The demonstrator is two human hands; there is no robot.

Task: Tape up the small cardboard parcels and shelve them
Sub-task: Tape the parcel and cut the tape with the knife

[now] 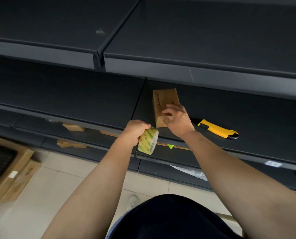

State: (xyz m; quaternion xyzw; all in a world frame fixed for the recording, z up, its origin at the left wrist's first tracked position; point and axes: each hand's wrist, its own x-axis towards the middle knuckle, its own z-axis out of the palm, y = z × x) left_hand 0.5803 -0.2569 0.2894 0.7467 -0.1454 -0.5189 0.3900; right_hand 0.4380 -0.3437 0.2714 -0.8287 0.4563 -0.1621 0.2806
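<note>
Our left hand (135,133) grips the tape roll (148,141) just off the shelf's edge. Our right hand (177,119) holds the near end of the small parcel (164,100), which lies on the middle shelf (247,118) near a yellow knife (218,130). To tape it well, we should steady the parcel, pull the strip taut over the flap seam and press it flat before cutting.

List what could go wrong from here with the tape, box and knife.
1. The box sits near the front edge of the shelf, steadied only by the right hand. A tug on the tape held in the left hand could drag it off.
2. The knife lies close beside the right forearm, also near the edge, so a sweep of the arm might knock it down. Whether its blade is out is unclear.
</note>
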